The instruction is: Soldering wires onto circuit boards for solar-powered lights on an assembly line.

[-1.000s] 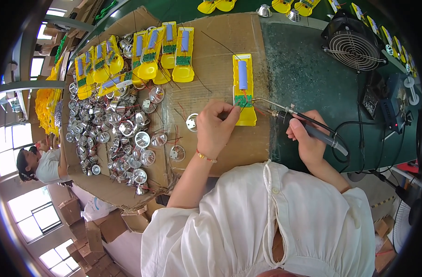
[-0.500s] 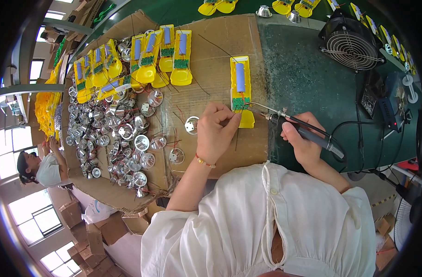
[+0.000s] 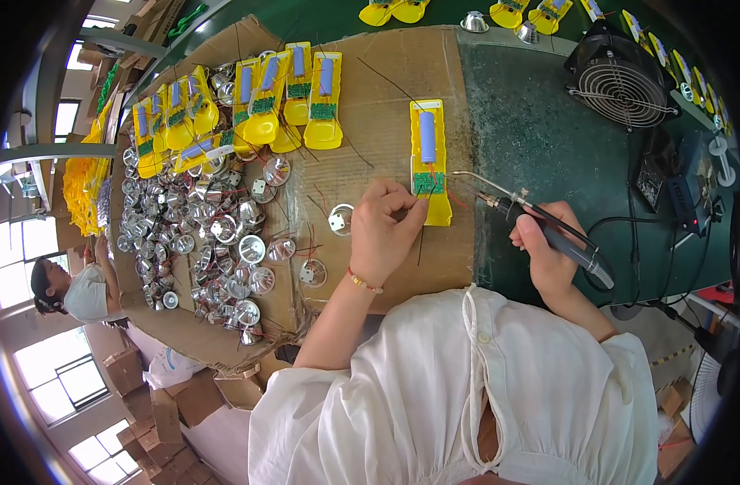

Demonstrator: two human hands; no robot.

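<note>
A yellow plastic housing (image 3: 441, 212) lies on the cardboard in front of me, with a lavender cylindrical battery (image 3: 427, 137) and a small green circuit board (image 3: 428, 183) inside it. At the board's lower left edge, my left hand (image 3: 384, 230) is closed in a pinch on a thin black wire (image 3: 420, 242). My right hand (image 3: 549, 250) grips a soldering iron (image 3: 570, 249) with a thin metal solder-feed tube (image 3: 483, 181) alongside. The iron's tip is just right of the housing, apart from the board. A red wire shows between tip and housing.
Many shiny reflector cups (image 3: 249, 249) fill the left of the cardboard (image 3: 370, 105). Behind them lie several yellow housings with batteries (image 3: 325, 101). A black fan (image 3: 621, 89) and a soldering station (image 3: 684, 202) stand at right. Another person (image 3: 87, 291) is at far left.
The soldering iron in my right hand has drawn back to the right, off the circuit board. My left hand keeps its pinch beside the housing. The view has shifted slightly.
</note>
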